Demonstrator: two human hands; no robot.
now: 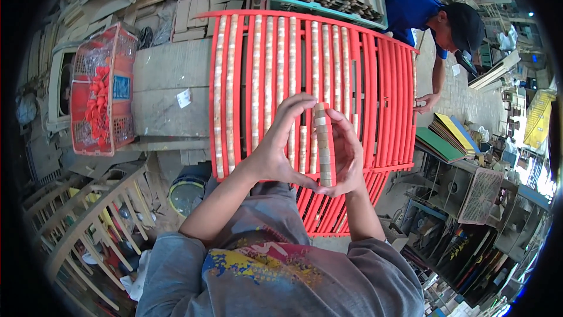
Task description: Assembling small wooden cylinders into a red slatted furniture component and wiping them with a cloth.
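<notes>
A short row of small, pale wooden-looking pieces, with a red side, is held upright between both hands. My left hand curves around its left side, fingers at the far end and thumb at the near end. My right hand closes around its right side, fingertips near the top and thumb near the bottom. Beneath my hands lies a red slatted rack. Several long rows of similar pale pieces sit between its slats, some reaching only part of its length.
A co-worker in blue leans over the rack's right end, a hand near its edge. A red crate stands left; a teal crate of curved parts is at the back. Wooden railing stands lower left.
</notes>
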